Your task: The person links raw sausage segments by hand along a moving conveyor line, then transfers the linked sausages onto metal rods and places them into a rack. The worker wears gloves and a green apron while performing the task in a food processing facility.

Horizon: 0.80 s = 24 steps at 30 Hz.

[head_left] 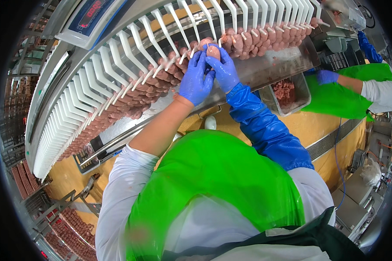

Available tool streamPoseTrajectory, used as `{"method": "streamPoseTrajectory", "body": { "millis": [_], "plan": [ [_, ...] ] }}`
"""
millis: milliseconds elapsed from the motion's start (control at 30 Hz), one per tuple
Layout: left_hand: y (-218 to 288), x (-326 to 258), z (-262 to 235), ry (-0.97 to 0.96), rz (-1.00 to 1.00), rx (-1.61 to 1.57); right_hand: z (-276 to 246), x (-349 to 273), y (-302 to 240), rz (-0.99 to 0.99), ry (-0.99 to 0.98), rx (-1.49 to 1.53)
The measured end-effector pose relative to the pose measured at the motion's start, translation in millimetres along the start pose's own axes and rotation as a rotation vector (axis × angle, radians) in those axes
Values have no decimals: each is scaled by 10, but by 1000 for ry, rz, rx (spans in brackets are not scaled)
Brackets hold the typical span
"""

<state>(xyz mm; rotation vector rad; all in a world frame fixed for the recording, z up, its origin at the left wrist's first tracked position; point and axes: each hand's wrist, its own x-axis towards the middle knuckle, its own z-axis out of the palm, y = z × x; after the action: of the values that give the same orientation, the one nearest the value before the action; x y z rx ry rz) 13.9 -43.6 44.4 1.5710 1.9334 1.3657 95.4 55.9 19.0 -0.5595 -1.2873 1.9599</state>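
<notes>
A long row of pale pink sausage links (265,42) hangs from white hooks (126,56) on a curved rail. Ahead of me, both hands meet at one plump sausage link (213,51) beside the hooks. My right hand (223,69), in a blue glove with a blue sleeve above it, is closed around this link. My left hand (197,79), also blue-gloved, has its fingers closed at the left side of the same link. The fingertips partly cover the link and its joins to the neighbouring ones.
Below the hooks runs a metal tray (283,63). A tub (308,96) of meat trimmings stands to the right, near a co-worker's blue-gloved hand (328,77) and green apron. A scale with a display (91,17) sits at the upper left. Racks of sausages (69,230) stand lower left.
</notes>
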Motion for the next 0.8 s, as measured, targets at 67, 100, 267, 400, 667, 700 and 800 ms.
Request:
{"method": "streamPoseTrajectory", "body": {
  "millis": [67,100,267,400,667,700,800],
  "plan": [
    [-11,47,19,-47,-2,117,-26,17,101,-24,21,29],
    [-29,72,25,-92,-25,178,-61,32,142,-82,5,60],
    [-149,21,77,-27,-30,79,-277,85,318,-72,152,-238],
    [-380,119,190,41,-167,-5,-309,80,496,-237,65,-623],
    [-720,301,291,-254,-505,-186,-607,-404,876,-147,-73,-1199],
    [-679,111,280,-192,-307,-88,-683,-469,914,-102,-96,-1179],
    [-631,-589,54,-150,64,198,-856,-629,1018,-14,-164,-1175]
  ]
}}
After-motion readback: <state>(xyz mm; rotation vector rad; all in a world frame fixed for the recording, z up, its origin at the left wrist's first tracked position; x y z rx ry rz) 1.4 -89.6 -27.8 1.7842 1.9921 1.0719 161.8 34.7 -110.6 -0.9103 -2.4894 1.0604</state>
